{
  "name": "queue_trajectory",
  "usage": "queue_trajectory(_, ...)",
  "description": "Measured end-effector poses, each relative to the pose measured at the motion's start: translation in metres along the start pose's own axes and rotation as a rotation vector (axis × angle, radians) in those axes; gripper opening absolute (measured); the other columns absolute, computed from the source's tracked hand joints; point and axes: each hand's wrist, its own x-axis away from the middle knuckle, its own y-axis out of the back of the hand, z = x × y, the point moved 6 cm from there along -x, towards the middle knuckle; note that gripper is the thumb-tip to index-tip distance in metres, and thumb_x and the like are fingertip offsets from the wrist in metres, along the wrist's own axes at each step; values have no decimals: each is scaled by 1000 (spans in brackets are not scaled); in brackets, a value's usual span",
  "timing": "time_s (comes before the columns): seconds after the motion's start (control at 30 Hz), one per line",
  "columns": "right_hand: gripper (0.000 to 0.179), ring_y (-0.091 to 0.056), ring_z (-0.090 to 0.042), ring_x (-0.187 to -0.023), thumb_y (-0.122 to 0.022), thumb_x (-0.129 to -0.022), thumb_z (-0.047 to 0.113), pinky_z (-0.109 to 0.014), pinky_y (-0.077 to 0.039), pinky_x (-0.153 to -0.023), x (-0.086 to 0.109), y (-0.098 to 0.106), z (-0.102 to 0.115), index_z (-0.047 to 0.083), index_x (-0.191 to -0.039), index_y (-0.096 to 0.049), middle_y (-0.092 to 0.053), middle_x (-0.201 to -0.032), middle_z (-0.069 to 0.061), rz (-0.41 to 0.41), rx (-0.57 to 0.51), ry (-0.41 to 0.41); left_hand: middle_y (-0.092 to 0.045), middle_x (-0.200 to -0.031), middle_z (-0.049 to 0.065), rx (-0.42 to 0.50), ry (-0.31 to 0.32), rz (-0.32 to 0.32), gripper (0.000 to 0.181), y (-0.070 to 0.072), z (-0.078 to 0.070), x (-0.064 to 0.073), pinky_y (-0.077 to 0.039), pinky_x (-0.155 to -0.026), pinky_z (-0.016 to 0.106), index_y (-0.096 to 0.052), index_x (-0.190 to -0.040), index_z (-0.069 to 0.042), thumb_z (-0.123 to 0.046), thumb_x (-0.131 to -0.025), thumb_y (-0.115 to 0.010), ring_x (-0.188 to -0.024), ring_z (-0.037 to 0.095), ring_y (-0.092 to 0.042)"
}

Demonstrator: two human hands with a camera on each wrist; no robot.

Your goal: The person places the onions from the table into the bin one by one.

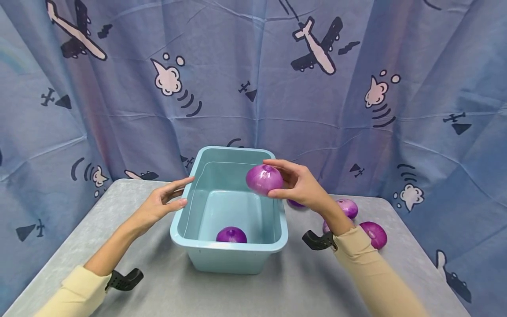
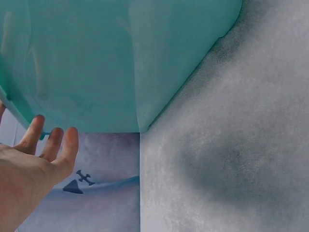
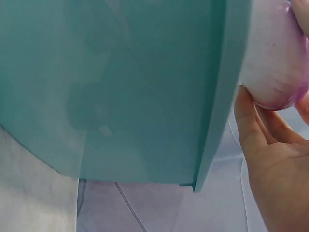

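Observation:
My right hand [image 1: 304, 187] grips a shiny purple onion [image 1: 263, 179] between thumb and fingers, above the right side of a light blue plastic basin [image 1: 227, 257]. In the right wrist view the held onion [image 3: 273, 53] shows a paler side, just past the basin's rim. Another purple onion [image 1: 231, 235] lies inside the basin at the near end, partly hidden by the front rim. My left hand [image 1: 158, 207] is at the basin's left rim, its fingers extended and fingertips right at the edge. The left wrist view shows those fingers [image 2: 70, 145] beside the basin's outer wall.
Several more onions lie on the grey table [image 1: 317, 281] right of the basin: a pale purple one [image 1: 348, 208], a darker one [image 1: 374, 234], and others partly hidden behind my right hand and arm. A blue curtain [image 1: 222, 79] with printed planes hangs behind and around the table.

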Motion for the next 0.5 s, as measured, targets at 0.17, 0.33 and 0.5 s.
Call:
queue_trajectory(0.17, 72, -57, -38, -123, -84, -81, -4, -43, -50, -99, -2, -6, -1, -4, -145, -51, -55, -142, -14, 25, -40, 14, -42, -155, 9, 0, -5, 0, 58, 0, 0, 0, -45, -101, 27, -46, -154, -12, -13, -100, -64, -141, 35, -37)
queue_trajectory(0.33, 62, -56, -42, -125, -79, -85, -7, -45, -49, -99, 5, 0, -1, -5, -141, -54, -56, -140, -16, 0, -56, 20, -42, -156, 8, -12, 4, -3, 58, 0, 1, -1, -44, -101, 26, -46, -155, -13, -14, -100, -65, -141, 34, -37)
queue_trajectory(0.5, 48, -62, -42, -115, -76, -87, -9, -44, -54, -92, 18, 15, -4, -5, -132, -60, -60, -130, -27, -60, -28, 17, -41, -156, 6, -33, 11, -2, 57, 0, 0, 0, -43, -102, 27, -46, -155, -15, -15, -101, -64, -143, 33, -34)
